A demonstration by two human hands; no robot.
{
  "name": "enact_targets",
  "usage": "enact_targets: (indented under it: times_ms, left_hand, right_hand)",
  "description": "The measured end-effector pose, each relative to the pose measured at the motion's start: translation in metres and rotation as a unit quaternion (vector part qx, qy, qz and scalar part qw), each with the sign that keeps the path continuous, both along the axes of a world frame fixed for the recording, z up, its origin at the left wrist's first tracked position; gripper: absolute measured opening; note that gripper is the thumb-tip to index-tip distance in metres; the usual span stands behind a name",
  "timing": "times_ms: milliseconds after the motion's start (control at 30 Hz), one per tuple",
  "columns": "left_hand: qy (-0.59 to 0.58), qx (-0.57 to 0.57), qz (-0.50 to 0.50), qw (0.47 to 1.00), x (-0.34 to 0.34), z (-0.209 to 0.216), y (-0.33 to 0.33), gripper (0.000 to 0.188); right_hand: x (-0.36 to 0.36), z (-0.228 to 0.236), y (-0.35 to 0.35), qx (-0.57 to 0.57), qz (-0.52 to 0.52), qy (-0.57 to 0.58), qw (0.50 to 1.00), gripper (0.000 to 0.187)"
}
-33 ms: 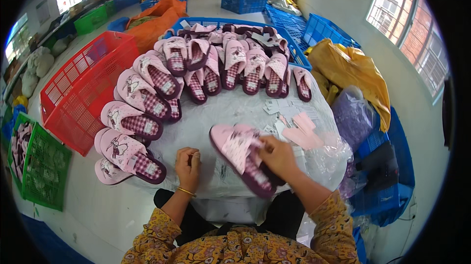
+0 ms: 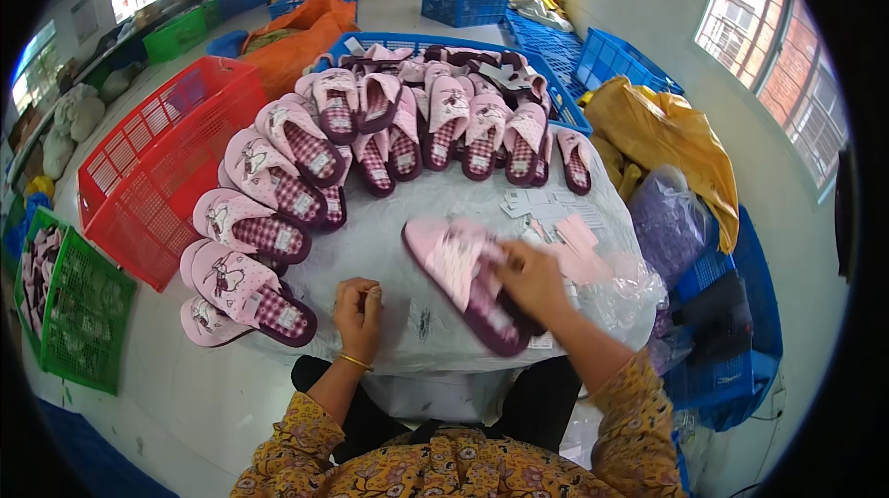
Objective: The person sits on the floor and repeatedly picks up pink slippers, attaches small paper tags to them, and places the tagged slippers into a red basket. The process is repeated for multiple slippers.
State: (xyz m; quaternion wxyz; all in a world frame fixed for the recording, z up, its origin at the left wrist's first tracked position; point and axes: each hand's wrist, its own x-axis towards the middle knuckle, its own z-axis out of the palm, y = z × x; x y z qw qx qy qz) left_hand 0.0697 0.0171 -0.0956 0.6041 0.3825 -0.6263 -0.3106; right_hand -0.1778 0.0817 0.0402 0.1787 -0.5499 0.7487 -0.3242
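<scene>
My right hand (image 2: 530,280) grips a pair of pink slippers (image 2: 454,262) by the opening of the front one. They are tilted above the table, toes pointing up and left; the second slipper is mostly hidden behind the first, and motion blurs both. Beside them, near the table's front edge, my left hand (image 2: 357,317) is closed, its thumb against curled fingers; whatever is in it, if anything, is hidden. More pink slippers (image 2: 231,280) with plum checked insoles lie in an arc along the table's left and far sides, partly overlapping.
The table (image 2: 380,248) has a pale plastic cover. White labels (image 2: 523,202), pink pieces (image 2: 579,253) and clear bags (image 2: 611,299) lie at its right. A blue crate (image 2: 556,100) stands behind, red (image 2: 167,183) and green crates (image 2: 79,313) at left, a yellow sack (image 2: 648,118) at right.
My right hand and the pair of slippers have shifted slightly up and to the right. My left hand stays closed in nearly the same place.
</scene>
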Motion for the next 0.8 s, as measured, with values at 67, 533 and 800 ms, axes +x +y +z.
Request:
enact_targets:
  times_ms: [67,533,800]
  left_hand:
    - [-0.002,0.014,0.022,1.000,0.005,-0.018,-0.001,0.005]
    - [-0.027,0.025,0.000,0.999,0.003,-0.008,0.002,0.009]
    - [-0.004,0.020,-0.003,1.000,0.003,-0.008,0.003,0.013]
  right_hand:
    - [-0.014,0.027,-0.069,-0.127,0.015,0.118,0.985,0.025]
    - [0.027,0.058,-0.275,-0.266,0.123,0.017,0.956,0.046]
    - [0.085,0.013,-0.389,-0.128,0.132,0.159,0.970,0.082]
